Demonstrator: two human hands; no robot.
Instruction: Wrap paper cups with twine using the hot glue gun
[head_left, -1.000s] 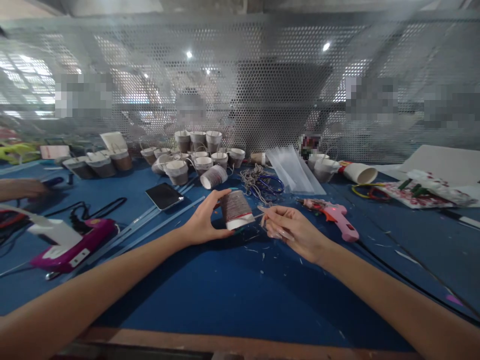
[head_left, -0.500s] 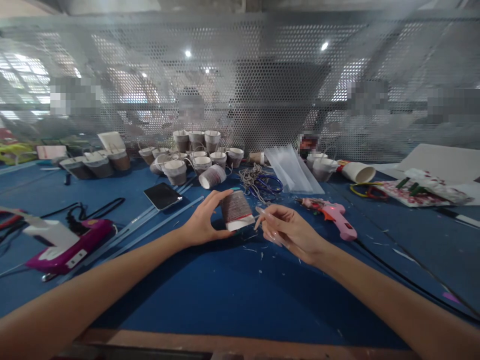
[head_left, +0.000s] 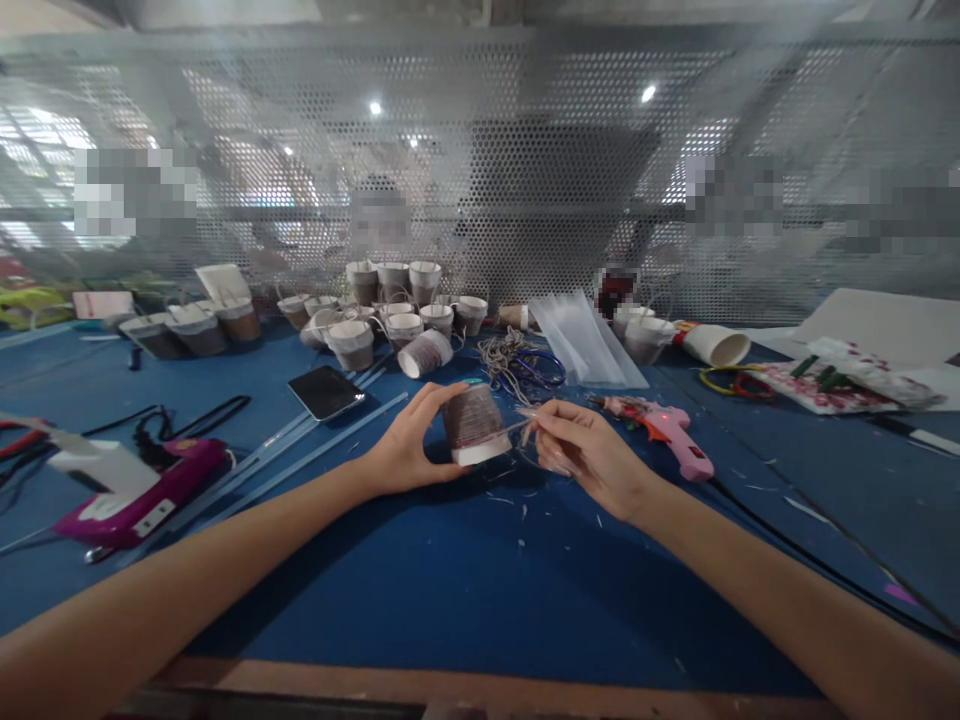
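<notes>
A small cup wrapped in brown cord (head_left: 474,420) lies tilted in my left hand (head_left: 411,442), thumb beneath it and fingers over its top. Its white rim faces down and right. My right hand (head_left: 577,445) pinches a thin cord (head_left: 517,426) that runs taut to the cup's right side. Behind the cup is a tangled pile of brown cord (head_left: 510,362) with blue-handled scissors (head_left: 546,368). A pink glue gun (head_left: 675,435) lies right of my right hand.
Many cord-wrapped cups (head_left: 351,342) stand at the back. Left are a phone (head_left: 327,392), clear glue sticks (head_left: 300,450) and a purple power strip (head_left: 142,505). Plastic sheets (head_left: 589,340), a fallen paper cup (head_left: 716,345) and a red-and-white bundle (head_left: 832,385) lie back right. Scraps dot the blue table (head_left: 465,600).
My right hand has risen slightly and now draws the cord taut. The cup has turned a little in my left hand, and cord covers the red band near its rim.
</notes>
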